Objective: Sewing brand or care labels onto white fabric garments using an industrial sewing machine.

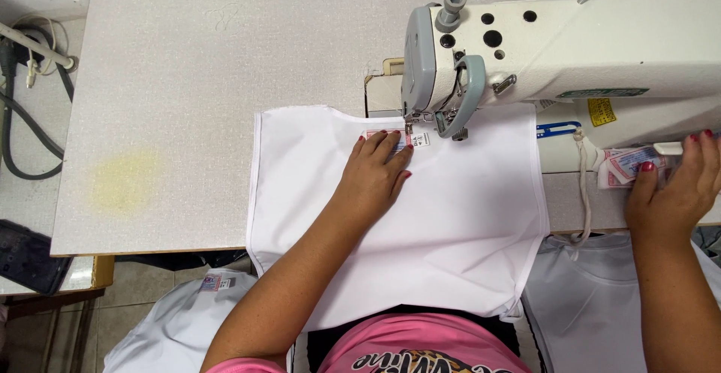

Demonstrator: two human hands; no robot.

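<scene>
- Pressing my left hand point(375, 174) flat, I pinned a small label point(392, 139) to the white garment point(420, 215) at the neckline, right beside the presser foot point(409, 126).
- My right hand point(672, 193) pinched a stack of labels point(627, 167).
- The label lay placed; I judged its stitching unfinished.
- The garment lay smooth across the sewing table point(188, 80).

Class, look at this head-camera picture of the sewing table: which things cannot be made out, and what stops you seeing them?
- Needle: head view, hidden behind the sewing machine head.
- Small label on the white fabric: partly covered by the left hand; its print is too small.
- Labels at the right hand: how many cannot be told; fingers cover them.
- Dark object: cut off by the left edge.
</scene>
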